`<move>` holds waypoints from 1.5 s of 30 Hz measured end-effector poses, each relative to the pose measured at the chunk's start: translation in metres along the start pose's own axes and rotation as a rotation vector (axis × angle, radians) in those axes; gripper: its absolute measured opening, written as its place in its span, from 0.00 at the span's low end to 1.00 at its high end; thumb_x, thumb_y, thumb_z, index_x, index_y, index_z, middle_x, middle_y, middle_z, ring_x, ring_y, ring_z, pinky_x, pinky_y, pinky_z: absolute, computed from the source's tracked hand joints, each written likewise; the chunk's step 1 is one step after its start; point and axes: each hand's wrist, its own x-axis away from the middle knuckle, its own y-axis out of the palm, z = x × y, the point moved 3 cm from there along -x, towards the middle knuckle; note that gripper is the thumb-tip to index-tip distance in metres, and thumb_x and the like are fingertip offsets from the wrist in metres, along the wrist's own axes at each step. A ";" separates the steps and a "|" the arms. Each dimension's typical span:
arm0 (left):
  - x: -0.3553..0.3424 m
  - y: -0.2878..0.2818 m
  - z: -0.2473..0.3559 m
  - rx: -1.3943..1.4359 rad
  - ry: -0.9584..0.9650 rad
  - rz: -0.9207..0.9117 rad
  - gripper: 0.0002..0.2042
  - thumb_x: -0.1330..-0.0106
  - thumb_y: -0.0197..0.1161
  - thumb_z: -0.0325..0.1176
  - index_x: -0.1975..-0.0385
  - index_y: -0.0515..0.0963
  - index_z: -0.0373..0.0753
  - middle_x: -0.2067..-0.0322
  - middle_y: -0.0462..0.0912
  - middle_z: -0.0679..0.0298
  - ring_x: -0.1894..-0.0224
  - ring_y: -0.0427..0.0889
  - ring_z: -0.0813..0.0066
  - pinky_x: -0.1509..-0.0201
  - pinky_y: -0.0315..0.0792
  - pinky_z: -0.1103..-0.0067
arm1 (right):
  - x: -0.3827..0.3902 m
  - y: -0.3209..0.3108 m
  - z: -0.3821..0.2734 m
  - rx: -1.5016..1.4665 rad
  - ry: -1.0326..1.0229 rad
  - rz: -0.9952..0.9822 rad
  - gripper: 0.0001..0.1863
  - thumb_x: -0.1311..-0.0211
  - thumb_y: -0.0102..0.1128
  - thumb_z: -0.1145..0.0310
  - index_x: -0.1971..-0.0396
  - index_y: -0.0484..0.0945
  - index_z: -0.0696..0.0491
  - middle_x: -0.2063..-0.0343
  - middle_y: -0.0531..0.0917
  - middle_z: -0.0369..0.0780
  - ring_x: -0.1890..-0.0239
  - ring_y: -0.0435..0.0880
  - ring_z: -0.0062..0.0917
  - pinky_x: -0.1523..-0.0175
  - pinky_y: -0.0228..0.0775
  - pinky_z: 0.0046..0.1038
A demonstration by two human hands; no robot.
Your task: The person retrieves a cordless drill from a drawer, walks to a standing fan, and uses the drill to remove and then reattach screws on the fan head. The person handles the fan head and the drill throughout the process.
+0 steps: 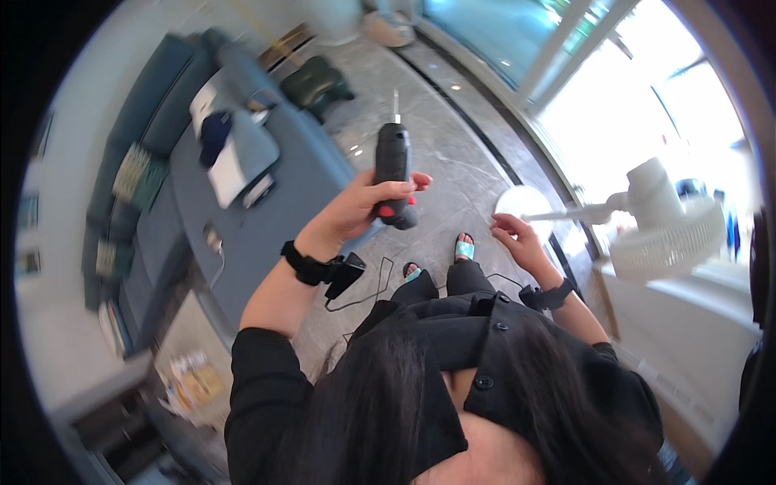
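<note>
My left hand (352, 206) is wrapped round a black cordless screwdriver (394, 158) with red buttons. Its metal bit points away from me, toward the far side of the room. Lower and to the right, my right hand (521, 242) is held with loosely bent fingers, thumb and forefinger slightly apart, and nothing shows in it. Behind that hand, in the picture, is the round white base of a standing fan (524, 202); I cannot tell whether the fingers touch it. The fan's caged head (667, 242) is farther right.
A long blue-grey sofa (299, 153) runs along the left, with clothes (217, 137) and patterned cushions (139, 178) on it. A dark green stool (317, 85) stands beyond its end. Thin cables (356, 303) trail over the grey tiled floor near my feet. Large glass doors (517, 48) are at far right.
</note>
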 end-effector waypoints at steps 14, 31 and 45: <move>0.134 0.002 -0.105 0.698 0.304 0.694 0.19 0.27 0.49 0.47 0.46 0.70 0.40 0.47 0.72 0.63 0.42 0.69 0.71 0.36 0.63 0.66 | -0.051 0.191 -0.149 -0.038 -0.443 -0.732 0.35 0.51 0.70 0.71 0.41 0.65 0.55 0.60 0.81 0.46 0.56 0.82 0.32 0.51 0.73 0.31; 0.591 0.220 -0.319 0.559 0.938 2.323 0.13 0.31 0.55 0.36 0.54 0.75 0.34 0.55 0.80 0.54 0.51 0.80 0.60 0.47 0.74 0.71 | -0.026 0.348 -0.147 0.028 -0.016 -0.971 0.10 0.51 0.64 0.72 0.69 0.73 0.55 0.87 0.71 0.34 0.91 0.67 0.18 0.86 0.53 0.23; 0.778 0.311 -0.459 0.754 0.986 2.607 0.10 0.31 0.55 0.35 0.57 0.75 0.36 0.56 0.81 0.57 0.53 0.80 0.64 0.48 0.74 0.73 | 0.169 0.619 -0.227 -0.073 0.007 -1.164 0.09 0.47 0.62 0.74 0.68 0.72 0.57 0.82 0.73 0.37 0.89 0.69 0.19 0.85 0.54 0.22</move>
